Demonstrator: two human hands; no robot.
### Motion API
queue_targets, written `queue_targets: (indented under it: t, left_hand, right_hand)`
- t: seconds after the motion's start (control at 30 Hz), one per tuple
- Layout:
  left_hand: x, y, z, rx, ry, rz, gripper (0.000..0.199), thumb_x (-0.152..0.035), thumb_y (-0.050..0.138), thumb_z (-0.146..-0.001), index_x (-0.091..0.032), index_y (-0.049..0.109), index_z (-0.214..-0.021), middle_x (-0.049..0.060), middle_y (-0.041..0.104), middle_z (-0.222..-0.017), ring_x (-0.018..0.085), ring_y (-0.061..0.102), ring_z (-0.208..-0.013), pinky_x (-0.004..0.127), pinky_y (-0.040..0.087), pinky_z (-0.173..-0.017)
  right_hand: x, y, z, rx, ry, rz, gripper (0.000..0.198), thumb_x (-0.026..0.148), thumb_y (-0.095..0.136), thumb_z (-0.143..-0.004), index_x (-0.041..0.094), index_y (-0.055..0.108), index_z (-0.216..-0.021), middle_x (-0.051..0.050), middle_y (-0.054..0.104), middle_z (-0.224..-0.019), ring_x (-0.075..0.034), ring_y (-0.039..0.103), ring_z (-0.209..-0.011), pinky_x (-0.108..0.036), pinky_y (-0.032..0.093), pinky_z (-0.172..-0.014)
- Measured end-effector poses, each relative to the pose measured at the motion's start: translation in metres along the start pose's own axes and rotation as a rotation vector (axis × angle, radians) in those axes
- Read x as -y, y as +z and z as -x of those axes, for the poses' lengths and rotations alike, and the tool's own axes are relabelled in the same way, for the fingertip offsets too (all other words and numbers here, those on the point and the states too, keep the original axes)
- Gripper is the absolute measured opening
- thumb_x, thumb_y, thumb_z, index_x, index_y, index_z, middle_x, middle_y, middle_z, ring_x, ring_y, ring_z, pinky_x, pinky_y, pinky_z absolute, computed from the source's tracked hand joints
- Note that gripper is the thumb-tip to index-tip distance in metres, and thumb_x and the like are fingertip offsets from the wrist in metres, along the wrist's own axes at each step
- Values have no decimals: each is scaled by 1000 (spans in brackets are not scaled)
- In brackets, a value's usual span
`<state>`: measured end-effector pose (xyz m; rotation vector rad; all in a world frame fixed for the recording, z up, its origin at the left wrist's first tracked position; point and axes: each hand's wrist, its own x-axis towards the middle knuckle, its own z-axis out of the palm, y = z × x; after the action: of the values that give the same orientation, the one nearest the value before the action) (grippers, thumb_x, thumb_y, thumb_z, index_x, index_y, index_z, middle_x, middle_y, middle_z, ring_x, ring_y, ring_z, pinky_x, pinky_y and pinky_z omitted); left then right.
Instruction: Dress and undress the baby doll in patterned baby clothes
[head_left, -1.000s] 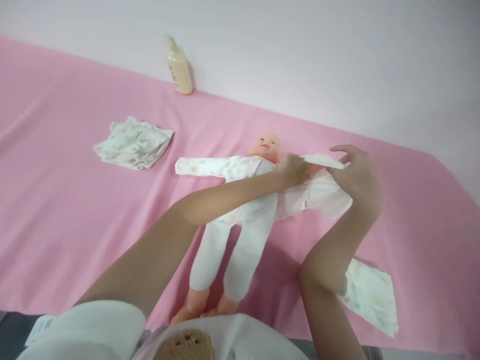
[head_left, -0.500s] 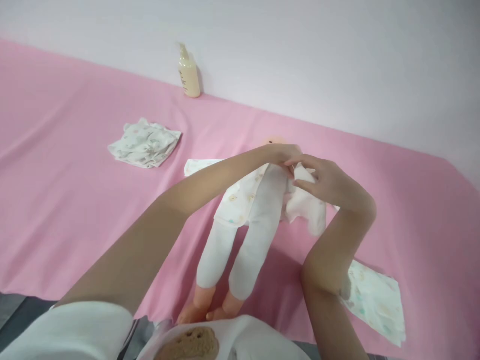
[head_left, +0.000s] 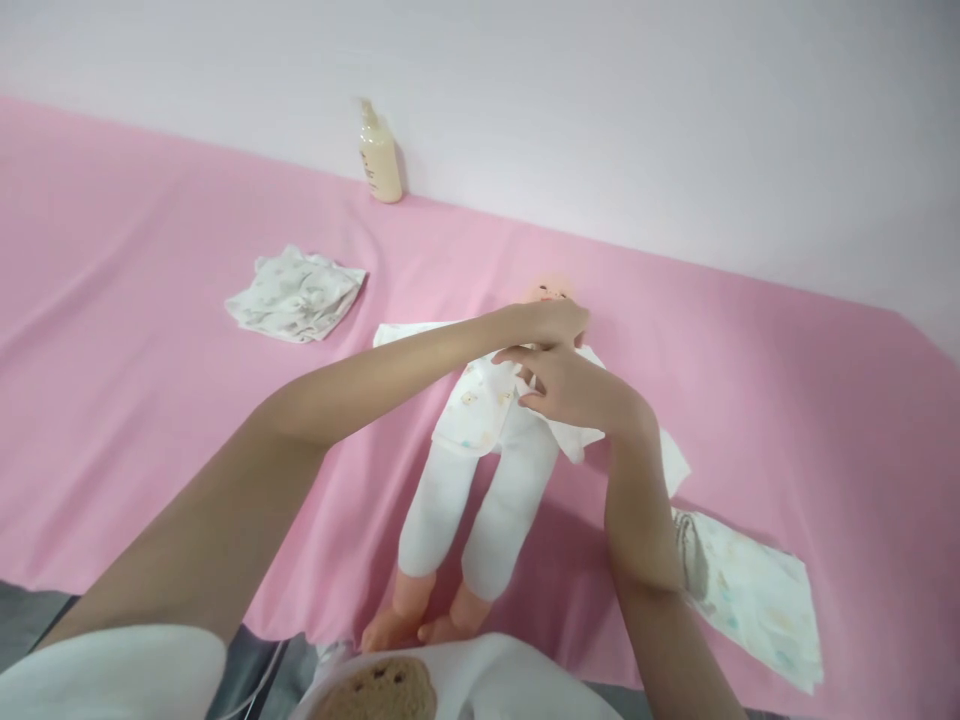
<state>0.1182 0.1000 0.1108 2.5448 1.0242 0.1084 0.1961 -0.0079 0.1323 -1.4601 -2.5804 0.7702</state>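
Observation:
A baby doll (head_left: 496, 500) in white leggings lies on its back, its feet toward me. Its printed white baby shirt (head_left: 472, 400) covers the left part of the torso. My left hand (head_left: 562, 322) is curled at the doll's upper chest, just below the face, closed on the shirt near the collar; its fingertips are mostly hidden. Just below it, my right hand (head_left: 574, 385) grips the shirt's other front panel over the chest. Loose white cloth hangs under that hand. My hands and forearms cover the doll's neck and upper chest.
A pink sheet (head_left: 150, 400) covers the table, with a white wall behind. A pump bottle (head_left: 381, 160) stands at the back edge. Crumpled printed cloth (head_left: 296, 295) lies at left, and a folded printed cloth (head_left: 757, 595) lies at right beside my right forearm.
My right hand has moved left across the doll's chest, bringing the shirt panel with it. My left hand has shifted slightly left and down, and more of the doll's face shows.

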Motion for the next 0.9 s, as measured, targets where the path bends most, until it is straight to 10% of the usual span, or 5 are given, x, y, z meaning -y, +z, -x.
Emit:
queue_targets:
  t: [0.3, 0.57, 0.73, 0.9]
  left_hand:
    - [-3, 14, 18, 224, 158, 16, 78, -25, 63, -68, -28, 39, -142, 7, 67, -112, 18, 63, -80, 23, 42, -61]
    - [-15, 22, 26, -122, 162, -28, 35, -5, 45, -74, -9, 71, -97, 13, 72, -92, 23, 66, -87, 31, 48, -76]
    - [11, 17, 37, -382, 80, 303, 37, -1, 39, -76, -11, 69, -96, 8, 71, -99, 14, 63, -90, 24, 47, -82]
    - [19, 30, 61, -471, 50, 385, 35, -9, 37, -84, -13, 62, -108, 6, 68, -94, 14, 61, -84, 28, 47, -83]
  right_hand:
    - [24, 20, 0, 6, 11, 115, 44, 16, 51, -84, 12, 55, -128, -8, 64, -88, -20, 56, -80, -31, 40, -67]
    - [36, 56, 36, 1, -140, -303, 24, 19, 50, -89, 22, 64, -109, -4, 63, -120, -13, 62, -85, -29, 49, -77]
    - [-5, 55, 40, -410, 98, -508, 19, 30, 51, -87, 20, 67, -93, -5, 69, -95, -14, 64, -79, -28, 53, -69]
    - [-54, 66, 19, -785, 341, -104, 32, 33, 50, -84, 16, 64, -108, -14, 63, -116, -27, 57, -111, -48, 46, -96]
